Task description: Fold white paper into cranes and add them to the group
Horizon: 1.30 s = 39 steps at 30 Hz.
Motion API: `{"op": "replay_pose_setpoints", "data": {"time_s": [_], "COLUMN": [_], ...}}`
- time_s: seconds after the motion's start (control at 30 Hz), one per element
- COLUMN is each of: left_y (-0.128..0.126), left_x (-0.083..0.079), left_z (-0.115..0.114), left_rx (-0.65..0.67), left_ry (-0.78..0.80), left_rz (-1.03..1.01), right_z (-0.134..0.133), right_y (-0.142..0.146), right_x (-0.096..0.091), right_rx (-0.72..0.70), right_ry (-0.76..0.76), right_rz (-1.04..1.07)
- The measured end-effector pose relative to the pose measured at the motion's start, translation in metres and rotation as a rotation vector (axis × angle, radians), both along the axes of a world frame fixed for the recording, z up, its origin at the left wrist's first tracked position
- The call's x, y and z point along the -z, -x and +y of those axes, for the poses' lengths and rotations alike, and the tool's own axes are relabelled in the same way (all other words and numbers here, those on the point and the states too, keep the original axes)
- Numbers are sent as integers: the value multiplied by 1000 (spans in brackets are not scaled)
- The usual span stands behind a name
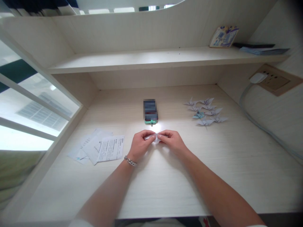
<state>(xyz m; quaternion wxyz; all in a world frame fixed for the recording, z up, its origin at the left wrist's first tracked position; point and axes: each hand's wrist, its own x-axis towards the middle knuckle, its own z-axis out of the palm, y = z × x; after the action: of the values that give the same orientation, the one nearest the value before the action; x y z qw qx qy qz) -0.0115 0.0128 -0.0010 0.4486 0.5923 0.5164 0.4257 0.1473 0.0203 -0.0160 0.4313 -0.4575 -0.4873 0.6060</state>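
Both hands meet at the middle of the pale wooden desk [165, 189], pinching a small folded piece of white paper [155, 138] between their fingertips. My left hand [140, 144], with a chain bracelet on the wrist, grips the paper's left side with closed fingers. My right hand [172, 140] grips its right side in the same way. The paper lies low over the desk, brightly lit, and its shape is mostly hidden by the fingers. Just beyond the hands stands a small dark object [150, 111] with a green base.
Several folded paper cranes [206, 111] lie in a cluster at the right. Printed paper sheets [99, 148] are spread at the left. A shelf [151, 58] above holds a card and booklets. A wall socket [272, 80] with a plugged cable is at the right; a window is at the left.
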Motion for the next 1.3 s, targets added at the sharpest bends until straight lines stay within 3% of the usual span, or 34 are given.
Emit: {"op": "replay_pose_setpoints", "data": {"time_s": [0.4, 0.87, 1.3], "left_y": [2, 3, 3], "left_x": [3, -1, -3], "left_z": [1, 1, -3], "left_rx": [81, 81, 71], "left_ry": [63, 77, -47], "left_rz": [-29, -104, 22], "right_z": [0, -2, -1], "right_y": [-5, -3, -6], "right_x": [-5, -8, -6], "right_rx": [-27, 6, -56], "right_ry": [-98, 90, -40], "right_rz": [-118, 99, -46]}}
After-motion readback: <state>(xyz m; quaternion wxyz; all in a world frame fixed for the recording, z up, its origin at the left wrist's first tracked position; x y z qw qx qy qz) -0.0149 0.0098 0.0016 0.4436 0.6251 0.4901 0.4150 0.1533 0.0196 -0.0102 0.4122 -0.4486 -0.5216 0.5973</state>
